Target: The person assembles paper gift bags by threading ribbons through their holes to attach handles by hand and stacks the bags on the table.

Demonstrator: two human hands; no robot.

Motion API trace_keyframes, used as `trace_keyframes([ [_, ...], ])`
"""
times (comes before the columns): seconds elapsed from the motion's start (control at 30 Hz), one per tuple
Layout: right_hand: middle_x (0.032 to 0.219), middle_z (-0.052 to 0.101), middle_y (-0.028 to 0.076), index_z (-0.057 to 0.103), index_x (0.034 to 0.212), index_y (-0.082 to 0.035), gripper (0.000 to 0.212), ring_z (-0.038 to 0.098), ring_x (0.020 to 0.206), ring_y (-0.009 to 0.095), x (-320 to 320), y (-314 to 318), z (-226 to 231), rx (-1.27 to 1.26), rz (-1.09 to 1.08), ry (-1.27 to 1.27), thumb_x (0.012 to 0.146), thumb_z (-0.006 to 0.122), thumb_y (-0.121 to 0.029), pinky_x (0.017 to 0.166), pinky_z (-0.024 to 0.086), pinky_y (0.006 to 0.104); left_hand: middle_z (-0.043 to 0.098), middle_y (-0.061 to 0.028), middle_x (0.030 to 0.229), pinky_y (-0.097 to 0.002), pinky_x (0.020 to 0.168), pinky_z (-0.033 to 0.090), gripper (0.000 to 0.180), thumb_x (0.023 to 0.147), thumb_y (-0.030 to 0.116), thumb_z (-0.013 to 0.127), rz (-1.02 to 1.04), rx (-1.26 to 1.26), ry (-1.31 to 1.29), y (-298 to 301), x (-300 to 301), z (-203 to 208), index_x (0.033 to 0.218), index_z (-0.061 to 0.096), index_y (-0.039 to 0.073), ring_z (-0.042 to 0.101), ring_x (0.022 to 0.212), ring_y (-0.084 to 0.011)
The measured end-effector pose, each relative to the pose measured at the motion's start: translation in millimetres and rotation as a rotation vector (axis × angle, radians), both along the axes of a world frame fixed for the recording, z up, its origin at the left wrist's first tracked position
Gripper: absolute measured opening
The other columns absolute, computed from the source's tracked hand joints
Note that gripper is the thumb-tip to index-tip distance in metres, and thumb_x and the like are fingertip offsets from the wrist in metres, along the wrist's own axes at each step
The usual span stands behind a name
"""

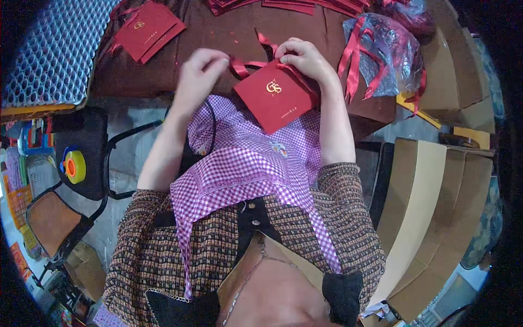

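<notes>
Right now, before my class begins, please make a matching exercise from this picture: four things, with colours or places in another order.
Things
1. Apron
2. Held packet
3. Plastic
4. Grid

Descriptions
A. Clear, towards the upper right
B. Blue-grey, at the upper left
C. Purple-and-white checks
D. Red, with a gold emblem

Pairs: 1-C, 2-D, 3-A, 4-B

I have one packet [272,101] at the worktop's [136,79] near edge, right fingers [293,48] at its far corner. Beyond it, a pile of packets [150,30] lies left, stacks [294,5] behind; a plastic bag [400,52] sits right. A grid panel [49,49] flanks the worktop's left, cardboard boxes [436,218] its right.
</notes>
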State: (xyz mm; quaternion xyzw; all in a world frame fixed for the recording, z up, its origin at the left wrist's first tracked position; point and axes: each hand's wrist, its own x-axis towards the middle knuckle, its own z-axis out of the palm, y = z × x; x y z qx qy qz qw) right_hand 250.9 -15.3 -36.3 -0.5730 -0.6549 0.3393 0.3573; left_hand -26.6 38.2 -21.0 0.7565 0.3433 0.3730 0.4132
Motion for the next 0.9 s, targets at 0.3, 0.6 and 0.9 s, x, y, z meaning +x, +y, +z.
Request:
trace_keyframes([
  [0.3,0.096,0.064,0.01,0.064,0.093,-0.001,0.016,0.061,0.092,0.02,3,-22,6,0.315,-0.188,-0.227,0.08,0.062,-0.008,0.082,0.047,0.029,0.055,-0.0106,0.074,-0.0382,0.071,0.044,0.02,0.072,0.016,0.07,-0.08,0.309,0.418,-29,27,-33,0.078,0.056,0.003,0.054,0.077,-0.0275],
  [0.6,0.097,0.061,0.012,0.059,0.105,-0.002,0.044,0.06,0.09,0.024,-17,-132,10,0.03,-0.449,-0.102,0.069,0.077,-0.018,0.079,0.047,0.0323,0.053,-0.0103,0.072,-0.0388,0.068,0.043,0.02,0.07,0.011,0.07,-0.049,0.27,0.378,-29,28,-31,0.074,0.052,0.004,0.054,0.073,-0.0279],
  [0.9,0.088,0.066,0.01,0.062,0.107,-0.001,0.026,0.062,0.075,0.018,-17,-137,-16,0.165,-0.686,-0.093,0.082,0.062,-0.006,0.07,0.049,0.028,0.055,-0.0146,0.076,-0.0422,0.072,0.045,0.019,0.07,0.015,0.068,-0.087,0.121,0.339,-24,25,-33,0.073,0.053,0.004,0.055,0.078,-0.0331],
])
